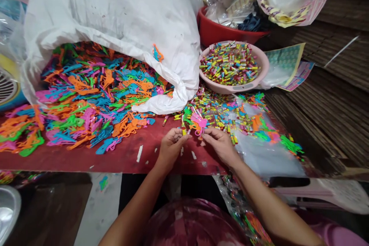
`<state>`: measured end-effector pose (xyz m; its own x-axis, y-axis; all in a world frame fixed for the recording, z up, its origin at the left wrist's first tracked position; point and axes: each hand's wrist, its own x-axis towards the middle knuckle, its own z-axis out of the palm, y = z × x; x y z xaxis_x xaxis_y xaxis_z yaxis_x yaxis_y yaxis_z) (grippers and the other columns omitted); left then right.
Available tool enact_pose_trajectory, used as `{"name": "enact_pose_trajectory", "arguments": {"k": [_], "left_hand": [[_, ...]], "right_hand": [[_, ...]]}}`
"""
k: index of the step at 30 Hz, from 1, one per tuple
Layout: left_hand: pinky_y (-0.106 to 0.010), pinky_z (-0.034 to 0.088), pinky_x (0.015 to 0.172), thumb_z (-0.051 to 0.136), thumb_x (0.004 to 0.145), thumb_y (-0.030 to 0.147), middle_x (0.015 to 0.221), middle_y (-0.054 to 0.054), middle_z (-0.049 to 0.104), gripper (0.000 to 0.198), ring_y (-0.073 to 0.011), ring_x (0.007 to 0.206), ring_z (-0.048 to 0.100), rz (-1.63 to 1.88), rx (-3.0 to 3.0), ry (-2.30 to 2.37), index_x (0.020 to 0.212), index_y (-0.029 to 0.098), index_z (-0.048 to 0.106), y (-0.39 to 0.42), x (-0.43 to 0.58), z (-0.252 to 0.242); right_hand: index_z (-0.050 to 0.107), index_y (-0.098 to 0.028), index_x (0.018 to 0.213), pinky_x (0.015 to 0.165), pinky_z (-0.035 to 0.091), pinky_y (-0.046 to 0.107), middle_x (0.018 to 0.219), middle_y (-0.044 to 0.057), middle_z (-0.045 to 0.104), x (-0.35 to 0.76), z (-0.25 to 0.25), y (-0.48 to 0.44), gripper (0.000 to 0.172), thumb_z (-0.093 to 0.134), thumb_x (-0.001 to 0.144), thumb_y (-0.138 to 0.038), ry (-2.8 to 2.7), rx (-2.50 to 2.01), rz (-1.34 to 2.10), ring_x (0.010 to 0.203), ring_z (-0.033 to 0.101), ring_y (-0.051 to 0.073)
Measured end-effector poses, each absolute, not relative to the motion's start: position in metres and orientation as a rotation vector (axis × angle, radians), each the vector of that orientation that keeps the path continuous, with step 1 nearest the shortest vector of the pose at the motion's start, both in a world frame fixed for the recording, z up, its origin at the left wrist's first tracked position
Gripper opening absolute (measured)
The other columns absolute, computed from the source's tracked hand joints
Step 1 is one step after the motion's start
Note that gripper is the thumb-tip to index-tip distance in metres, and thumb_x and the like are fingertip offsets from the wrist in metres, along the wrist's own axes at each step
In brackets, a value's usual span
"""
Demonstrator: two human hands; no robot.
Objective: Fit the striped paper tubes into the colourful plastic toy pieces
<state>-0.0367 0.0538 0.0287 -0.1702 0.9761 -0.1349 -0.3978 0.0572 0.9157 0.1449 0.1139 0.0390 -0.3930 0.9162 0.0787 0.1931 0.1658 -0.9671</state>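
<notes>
Left hand (pixel 170 148) pinching small yellow-ended tube (pixel 183 131) above red tabletop (pixel 115 163). Right hand (pixel 221 146) just beside, fingertips gripping bright pink plastic piece (pixel 202 123); orange one next to it. Large white sack (pixel 129 4), mouth open, spilling orange, blue, green, pink flat plastic pieces (pixel 86 111) onto table, left side. Round pale-pink plastic basin (pixel 263 63) heaped with small multicoloured tubes (pixel 229 63); more loose in front. Red plastic tub (pixel 225 32) behind, clear bags inside. Clear plastic sheeting (pixel 262 157) right of right hand.
</notes>
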Motion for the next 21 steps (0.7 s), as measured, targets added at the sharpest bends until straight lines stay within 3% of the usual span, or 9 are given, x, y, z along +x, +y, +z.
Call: {"name": "enact_pose_trajectory", "arguments": {"k": [7,15,21], "left_hand": [[-0.018,0.036,0.044,0.076,0.073,0.041,0.084,-0.003,0.072,0.033,-0.0057,0.049,0.051,1.419,0.727,1.062,0.088,0.017,0.06,0.054,-0.03,0.029],[-0.018,0.037,0.05,0.077,0.071,0.039,0.076,-0.002,0.069,0.03,-0.0091,0.059,0.055,1.436,0.767,1.071,0.081,0.016,0.06,0.055,-0.026,0.031],[-0.018,0.037,0.049,0.077,0.071,0.036,0.067,0.004,0.061,0.028,-0.0063,0.052,0.049,1.462,0.732,1.078,0.08,0.016,0.06,0.058,-0.023,0.033]], "right_hand": [[0.07,-0.017,0.086,0.062,0.05,0.024,0.073,0.002,0.069,0.135,0.037,0.108,0.019,0.071,0.084,-0.036,-1.434,-1.025,1.546,0.063,0.064,0.013],[0.07,-0.017,0.081,0.059,0.049,0.023,0.066,0.0,0.066,0.128,0.033,0.107,0.018,0.077,0.078,-0.033,-1.251,-1.03,1.567,0.058,0.06,0.011],[0.07,-0.016,0.082,0.06,0.05,0.022,0.07,0.0,0.068,0.126,0.035,0.104,0.017,0.076,0.079,-0.032,-1.246,-1.022,1.576,0.06,0.062,0.011]]}}
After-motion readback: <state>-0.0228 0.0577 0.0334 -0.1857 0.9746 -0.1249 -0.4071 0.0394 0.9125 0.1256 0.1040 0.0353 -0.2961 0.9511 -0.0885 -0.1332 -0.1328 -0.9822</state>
